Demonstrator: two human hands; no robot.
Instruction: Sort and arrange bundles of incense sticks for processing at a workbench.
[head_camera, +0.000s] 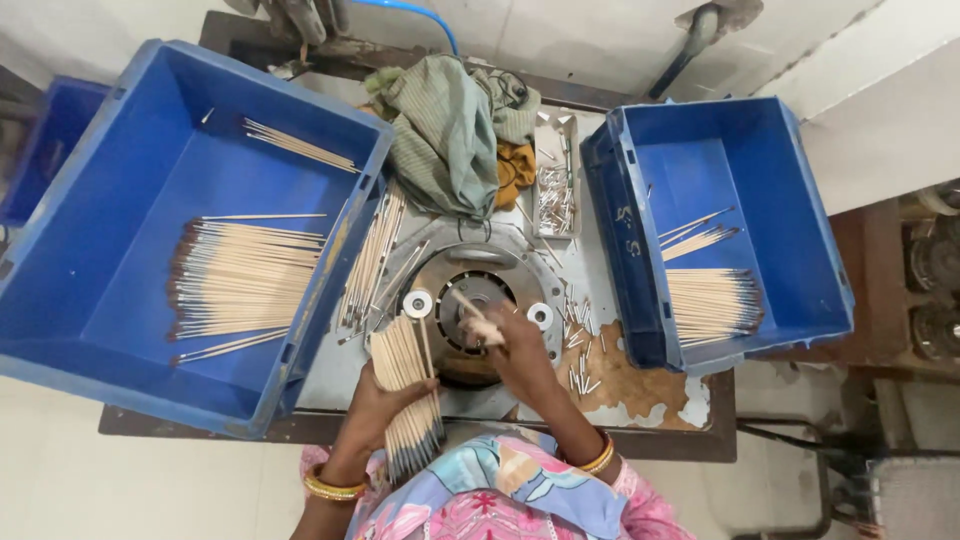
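Left hand (385, 395) at lower centre, gripping bundle of wooden paintbrush handles (408, 395). Right hand (510, 345) pinching single brush handle (468, 303) over round metal machine head (470, 300). Large blue crate (130, 130) at left and smaller blue crate (770, 140) at right, each holding rows of brushes. Green cloth (445, 130) at upper centre.

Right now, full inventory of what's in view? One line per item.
large blue plastic crate: one, blue, left of the table, holds rows of wooden brush sticks.
smaller blue plastic crate: one, blue, right, holds a stack of sticks.
round grey metal machine plate: one, table centre.
crumpled green cloth: one, behind the plate.
narrow tray of small metal pieces: one, beside the cloth.
loose wooden sticks: many, tan, by the left crate.
left hand: grip on a bundle of tan sticks.
right hand: holds a single stick over the plate.
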